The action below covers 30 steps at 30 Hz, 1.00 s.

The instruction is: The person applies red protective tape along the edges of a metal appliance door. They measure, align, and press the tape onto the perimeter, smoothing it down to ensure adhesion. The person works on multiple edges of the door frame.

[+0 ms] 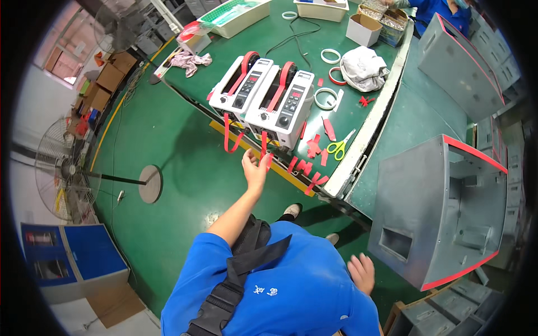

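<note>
Two hands are in view, and they are doing different things. Your left hand (255,168) reaches up to the front of the nearer tape dispenser (283,108), fingers loosely curled, with the fingertips pinching the end of a red tape strip (264,147) that hangs from its outlet. Your right hand (361,273) hangs low beside your blue shirt, fingers spread and relaxed, holding nothing and close to the lower corner of the grey metal cabinet (443,210) with red-taped edges.

A second tape dispenser (242,87) stands just beside the first, touching or nearly so, and a longer loop of red tape (228,137) dangles from its front. Both sit near the edge of the green table (263,42). Several cut red strips (307,168) hang along that edge to the right of your left hand, and yellow-handled scissors (339,147) lie just past them. Further back you have tape rolls (330,56), a crumpled white cloth (364,68) and a black cable (297,39). A pedestal fan (64,168) stands on the green floor well off to your left.
</note>
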Each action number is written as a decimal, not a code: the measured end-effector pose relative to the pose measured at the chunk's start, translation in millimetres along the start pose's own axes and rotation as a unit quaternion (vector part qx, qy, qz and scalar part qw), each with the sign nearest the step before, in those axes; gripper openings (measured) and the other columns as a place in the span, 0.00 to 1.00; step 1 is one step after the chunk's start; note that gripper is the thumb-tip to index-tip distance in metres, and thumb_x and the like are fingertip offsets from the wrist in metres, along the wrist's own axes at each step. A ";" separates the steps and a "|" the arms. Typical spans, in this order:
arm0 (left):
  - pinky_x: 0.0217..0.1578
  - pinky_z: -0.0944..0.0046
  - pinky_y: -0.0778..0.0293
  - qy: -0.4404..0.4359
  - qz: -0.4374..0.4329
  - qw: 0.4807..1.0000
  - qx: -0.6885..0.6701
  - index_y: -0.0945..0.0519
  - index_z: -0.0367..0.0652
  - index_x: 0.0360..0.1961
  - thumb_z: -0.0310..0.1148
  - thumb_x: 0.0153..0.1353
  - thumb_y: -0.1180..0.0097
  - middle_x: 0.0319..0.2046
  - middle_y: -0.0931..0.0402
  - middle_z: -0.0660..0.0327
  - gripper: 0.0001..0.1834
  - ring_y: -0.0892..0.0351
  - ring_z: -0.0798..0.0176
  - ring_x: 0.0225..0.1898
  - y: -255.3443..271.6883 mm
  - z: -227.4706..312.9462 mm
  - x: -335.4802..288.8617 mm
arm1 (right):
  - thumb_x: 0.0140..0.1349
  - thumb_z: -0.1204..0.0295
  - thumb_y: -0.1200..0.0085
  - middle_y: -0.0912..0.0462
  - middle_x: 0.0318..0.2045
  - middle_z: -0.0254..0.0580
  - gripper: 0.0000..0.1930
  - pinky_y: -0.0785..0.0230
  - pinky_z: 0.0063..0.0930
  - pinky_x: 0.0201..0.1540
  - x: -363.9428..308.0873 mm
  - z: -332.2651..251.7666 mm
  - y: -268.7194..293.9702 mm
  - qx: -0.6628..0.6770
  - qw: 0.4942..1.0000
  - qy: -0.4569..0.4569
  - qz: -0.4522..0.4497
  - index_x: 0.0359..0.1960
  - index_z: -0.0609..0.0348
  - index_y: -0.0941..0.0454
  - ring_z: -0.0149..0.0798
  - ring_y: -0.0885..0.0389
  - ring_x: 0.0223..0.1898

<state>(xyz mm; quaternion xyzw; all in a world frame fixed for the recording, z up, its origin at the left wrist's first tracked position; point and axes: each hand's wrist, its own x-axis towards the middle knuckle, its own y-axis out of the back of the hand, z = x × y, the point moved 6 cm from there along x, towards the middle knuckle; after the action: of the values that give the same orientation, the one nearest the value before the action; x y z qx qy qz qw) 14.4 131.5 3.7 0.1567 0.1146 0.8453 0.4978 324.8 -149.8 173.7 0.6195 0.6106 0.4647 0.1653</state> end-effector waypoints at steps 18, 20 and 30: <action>0.26 0.63 0.29 -0.204 -0.669 0.709 -0.087 0.23 0.38 0.28 0.31 0.53 0.43 0.24 0.25 0.55 0.07 0.24 0.56 0.24 9.3 133.1 -86.9 | 0.53 0.74 0.49 0.32 0.52 0.52 0.23 0.44 0.37 0.56 44.6 -12.3 -48.9 0.108 0.912 -0.377 0.117 0.52 0.65 0.35 0.49 0.34 0.54; 0.22 0.62 0.30 -0.300 -0.682 0.658 -0.105 0.23 0.39 0.29 0.32 0.53 0.44 0.21 0.27 0.57 0.07 0.25 0.57 0.23 -1.9 168.0 -109.6 | 0.49 0.74 0.45 0.31 0.51 0.51 0.24 0.43 0.38 0.56 116.9 -34.6 -15.2 0.015 0.972 -0.224 0.064 0.50 0.63 0.33 0.49 0.33 0.53; 0.20 0.60 0.32 -0.404 -0.711 0.564 -0.119 0.24 0.42 0.27 0.34 0.52 0.44 0.17 0.31 0.59 0.07 0.27 0.57 0.20 -29.0 239.6 -181.9 | 0.48 0.71 0.41 0.26 0.23 0.40 0.09 0.33 0.28 0.26 54.9 -18.4 47.8 0.107 0.949 -0.294 0.029 0.30 0.60 0.26 0.38 0.26 0.24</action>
<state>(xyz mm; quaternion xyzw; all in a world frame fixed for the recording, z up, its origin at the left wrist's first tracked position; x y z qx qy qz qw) 211.4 -5.2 187.6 0.2887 -0.1259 0.0734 0.9463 329.5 -116.1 240.6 0.7601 0.5631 0.1982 0.2567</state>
